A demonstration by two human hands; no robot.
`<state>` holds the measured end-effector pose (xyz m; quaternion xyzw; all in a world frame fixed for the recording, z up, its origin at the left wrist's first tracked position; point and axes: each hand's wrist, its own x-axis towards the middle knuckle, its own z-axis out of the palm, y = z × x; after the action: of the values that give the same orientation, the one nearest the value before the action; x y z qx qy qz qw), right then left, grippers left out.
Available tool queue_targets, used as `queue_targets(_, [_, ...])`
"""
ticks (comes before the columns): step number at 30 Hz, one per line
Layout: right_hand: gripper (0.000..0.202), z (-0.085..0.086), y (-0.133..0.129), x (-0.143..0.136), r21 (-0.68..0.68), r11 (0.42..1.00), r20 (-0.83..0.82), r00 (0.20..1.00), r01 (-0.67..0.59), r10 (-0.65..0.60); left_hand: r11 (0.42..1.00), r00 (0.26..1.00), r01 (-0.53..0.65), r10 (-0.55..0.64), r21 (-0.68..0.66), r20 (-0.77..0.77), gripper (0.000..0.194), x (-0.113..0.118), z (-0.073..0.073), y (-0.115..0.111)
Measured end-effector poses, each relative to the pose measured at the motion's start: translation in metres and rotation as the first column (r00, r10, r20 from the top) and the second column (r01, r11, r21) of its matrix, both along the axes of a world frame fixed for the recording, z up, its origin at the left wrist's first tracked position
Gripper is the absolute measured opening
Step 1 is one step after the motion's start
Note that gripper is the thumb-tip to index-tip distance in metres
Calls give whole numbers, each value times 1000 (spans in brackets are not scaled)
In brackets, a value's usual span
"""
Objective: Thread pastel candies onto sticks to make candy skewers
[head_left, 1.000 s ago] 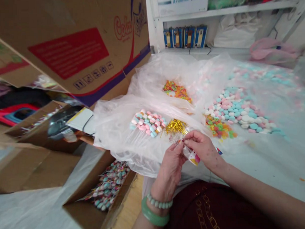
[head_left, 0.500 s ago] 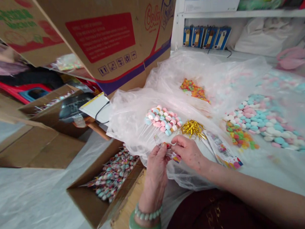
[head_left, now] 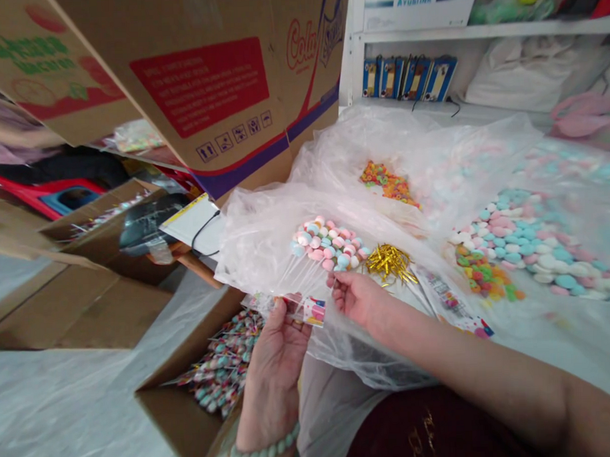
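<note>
My left hand (head_left: 282, 346) pinches a small clear printed bag (head_left: 312, 311) with a colourful edge, low at the table's near left edge. Just right of it, my right hand (head_left: 355, 297) has its fingers curled together beside the white sticks; what they hold, if anything, is too small to tell. Pink, white and blue candies on sticks (head_left: 328, 241) lie behind the hands. Gold twist ties (head_left: 389, 262) sit behind my right forearm. Flat printed bags (head_left: 450, 300) lie to the right of the ties.
A carton of finished candy sticks (head_left: 224, 364) stands below left. Large cardboard box (head_left: 204, 79) rises at back left. Loose pastel candies (head_left: 520, 234), ring candies (head_left: 388, 182) and plastic sheeting (head_left: 265, 223) cover the table. Shelves (head_left: 428, 34) stand behind.
My left hand has moved left and down with the small bag, towards the carton. My right hand has come away from the bag and shifted slightly left.
</note>
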<state>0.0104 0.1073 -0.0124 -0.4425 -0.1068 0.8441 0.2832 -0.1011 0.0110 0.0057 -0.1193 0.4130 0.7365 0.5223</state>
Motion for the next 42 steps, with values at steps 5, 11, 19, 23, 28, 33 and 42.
queue_targets(5, [13,9,-22,52,463,866,292,955,-190,53,1000,1000,-10,11,-25,6,27,2,8,9])
queue_targets(11, [23,20,-48,117,648,560,583,809,-516,71,996,994,-65,69,-52,80,27,15,23,25])
queue_targets(19, [21,25,-65,151,714,341,676,728,-611,-110,992,983,-118,122,-39,137,27,31,35,29])
queue_targets(23, [22,22,-67,156,752,273,655,728,-601,-202,988,981,-151,152,-18,122,33,33,37,29])
queue_targets(28, [21,21,-67,156,755,213,656,722,-620,-222,990,982,-143,143,-6,120,33,36,34,30])
queue_targets(33, [20,20,-64,155,753,214,658,719,-622,-223,988,985,-154,152,19,76,27,36,27,32])
queue_targets(42, [20,20,-63,150,684,346,694,719,-642,-37,992,983,-92,104,84,-148,27,39,21,25])
